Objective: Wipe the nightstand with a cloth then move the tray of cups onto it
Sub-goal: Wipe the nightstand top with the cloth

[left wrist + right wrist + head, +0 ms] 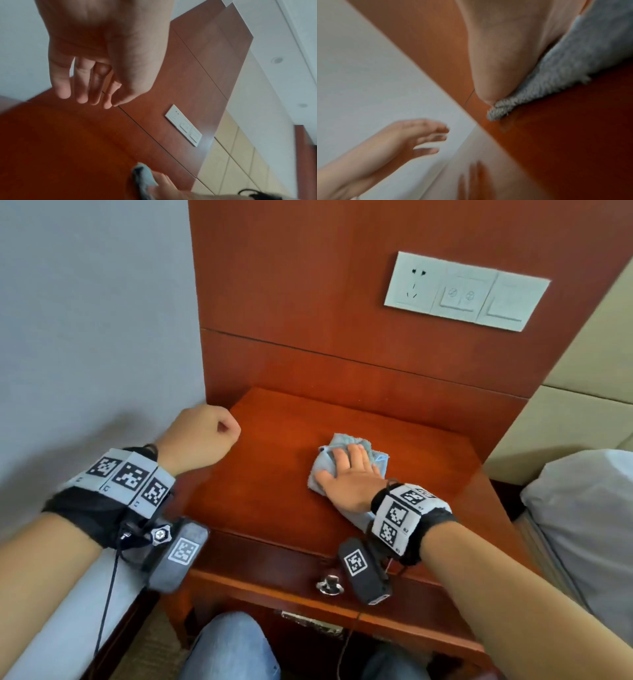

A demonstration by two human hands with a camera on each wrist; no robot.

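The red-brown wooden nightstand [274, 481] stands straight ahead of me. A light grey-blue cloth [340, 440] lies on the right half of its top. My right hand [337, 463] lies flat on the cloth with straight fingers and presses it to the wood. The right wrist view shows my thumb on the cloth [565, 65]. My left hand [219, 428] hovers over the nightstand's back left corner. In the left wrist view its fingers [82, 86] hang loosely and hold nothing. No tray of cups is in view.
A wooden back panel with a white socket plate [466, 290] rises behind the nightstand. A grey wall is on the left. A beige padded headboard [565, 412] and white bedding [582, 508] are on the right. A drawer knob [330, 583] sits on the front, above my knee [233, 645].
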